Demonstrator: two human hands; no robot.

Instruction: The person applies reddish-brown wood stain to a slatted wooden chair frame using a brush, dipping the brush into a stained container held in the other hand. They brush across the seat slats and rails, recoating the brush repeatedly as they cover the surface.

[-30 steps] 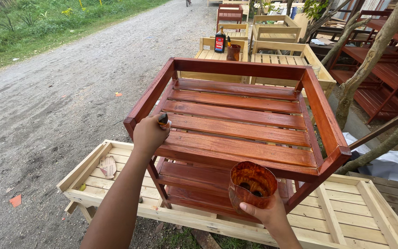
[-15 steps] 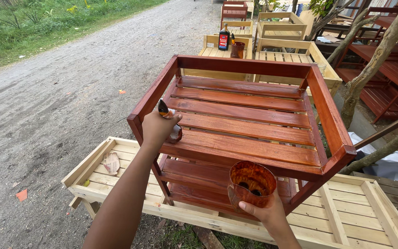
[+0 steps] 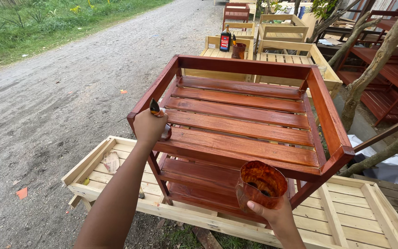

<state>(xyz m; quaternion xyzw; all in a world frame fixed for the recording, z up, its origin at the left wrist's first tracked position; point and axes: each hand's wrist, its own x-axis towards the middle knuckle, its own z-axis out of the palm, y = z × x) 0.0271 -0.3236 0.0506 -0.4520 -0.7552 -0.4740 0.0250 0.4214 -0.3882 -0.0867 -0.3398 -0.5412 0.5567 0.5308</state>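
A red-brown stained slatted wooden rack [image 3: 240, 124] stands on an unpainted pale wooden rack [image 3: 351, 212] lying flat. My left hand [image 3: 149, 125] grips a paintbrush [image 3: 155, 109] with a stained handle, its bristles down on the near-left slat of the rack's top shelf. In front of the rack's lower shelf, my right hand [image 3: 272, 214] holds a cut-off plastic cup [image 3: 260, 185] coated with red-brown stain, with a little dark stain in the bottom.
A gravel road [image 3: 70, 92] runs along the left, with grass beyond it. Behind the rack are more bare wooden racks [image 3: 282, 34], one bearing a dark bottle [image 3: 225, 41] and a cup with a brush [image 3: 238, 50]. Tree trunks [image 3: 369, 69] and stained racks [image 3: 392, 69] stand right.
My left hand has shifted the brush slightly along the near-left part of the top shelf. The cup in my right hand has stayed low in front.
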